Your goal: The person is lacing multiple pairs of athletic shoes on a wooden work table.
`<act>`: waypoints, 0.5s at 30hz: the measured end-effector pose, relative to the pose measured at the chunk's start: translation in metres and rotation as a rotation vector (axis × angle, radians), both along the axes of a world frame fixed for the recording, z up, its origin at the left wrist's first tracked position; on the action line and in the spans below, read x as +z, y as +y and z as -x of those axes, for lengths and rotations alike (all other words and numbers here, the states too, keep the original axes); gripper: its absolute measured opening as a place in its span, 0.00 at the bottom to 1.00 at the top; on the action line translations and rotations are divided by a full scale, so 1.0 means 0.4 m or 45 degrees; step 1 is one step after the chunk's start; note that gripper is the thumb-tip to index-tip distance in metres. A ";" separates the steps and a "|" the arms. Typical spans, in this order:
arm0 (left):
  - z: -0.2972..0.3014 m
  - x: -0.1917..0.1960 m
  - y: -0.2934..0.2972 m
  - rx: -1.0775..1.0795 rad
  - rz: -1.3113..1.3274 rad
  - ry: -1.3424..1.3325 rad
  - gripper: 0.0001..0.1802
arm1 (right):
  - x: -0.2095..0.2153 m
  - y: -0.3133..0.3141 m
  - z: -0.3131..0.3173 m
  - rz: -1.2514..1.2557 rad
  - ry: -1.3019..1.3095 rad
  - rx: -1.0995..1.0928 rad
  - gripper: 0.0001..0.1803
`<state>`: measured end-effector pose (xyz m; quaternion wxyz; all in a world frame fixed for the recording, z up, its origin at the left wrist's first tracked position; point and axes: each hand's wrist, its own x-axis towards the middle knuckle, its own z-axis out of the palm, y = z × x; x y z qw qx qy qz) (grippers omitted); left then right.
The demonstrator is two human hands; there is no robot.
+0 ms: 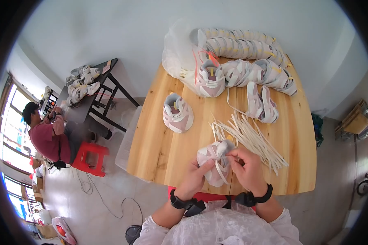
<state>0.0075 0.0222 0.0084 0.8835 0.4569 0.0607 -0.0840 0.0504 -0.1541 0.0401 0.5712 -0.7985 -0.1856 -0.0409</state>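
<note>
Near the table's front edge, my left hand (197, 173) grips a pale pink and white shoe upper (212, 173) by its side, thumb on top. White lacing crosses the upper's front, and a loose lace end (222, 171) hangs over it. At the grey-lined collar, my right hand (247, 165) is closed in a pinch against the upper's right edge; what lies between the fingertips is too small to make out. Beyond my right hand lies a loose bundle of flat white laces (257, 143). A laced upper (178, 113) stands apart, farther left.
At the back of the wooden table (151, 151) are rows of nested uppers (241, 47), more uppers (257, 73) and a clear plastic bag (178, 53). To the left, a person (49, 141) sits on a red stool (90, 157) by a dark table (75, 108) holding shoes. A cable (110, 210) crosses the floor.
</note>
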 end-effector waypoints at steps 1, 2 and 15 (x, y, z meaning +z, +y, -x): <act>-0.008 0.004 0.001 0.017 0.029 -0.022 0.18 | 0.000 -0.011 -0.003 0.002 0.007 -0.010 0.04; -0.008 0.011 0.001 0.000 0.022 0.002 0.19 | 0.009 -0.020 -0.003 0.049 0.055 0.027 0.04; 0.001 -0.013 -0.008 -0.072 -0.025 0.008 0.16 | 0.016 -0.013 -0.008 0.070 0.109 0.153 0.05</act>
